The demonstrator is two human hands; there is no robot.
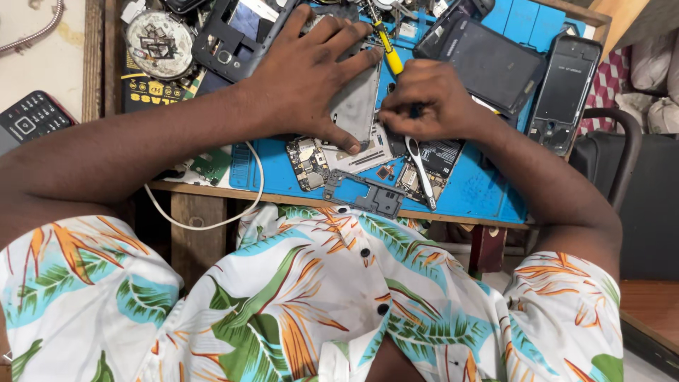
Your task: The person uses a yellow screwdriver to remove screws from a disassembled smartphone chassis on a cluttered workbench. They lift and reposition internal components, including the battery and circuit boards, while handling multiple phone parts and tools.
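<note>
My left hand [311, 74] lies flat with fingers spread on an opened grey phone body [357, 106] on a blue work mat [481, 191]. My right hand [431, 99] is closed around a yellow-handled screwdriver [390, 56], its tip hidden at the phone's right edge. White tweezers [421, 170] lie on the mat just below my right hand. A small circuit board [308, 163] and a grey metal frame piece [364, 194] rest near the mat's front edge.
Dark phone shells and screens [488, 60] lie at the back right, another slim phone [562, 92] beside them. A round tray of parts [159, 42] sits back left. A white cable [212, 219] hangs over the wooden table edge. A remote [32, 117] lies far left, a chair [622, 170] at the right.
</note>
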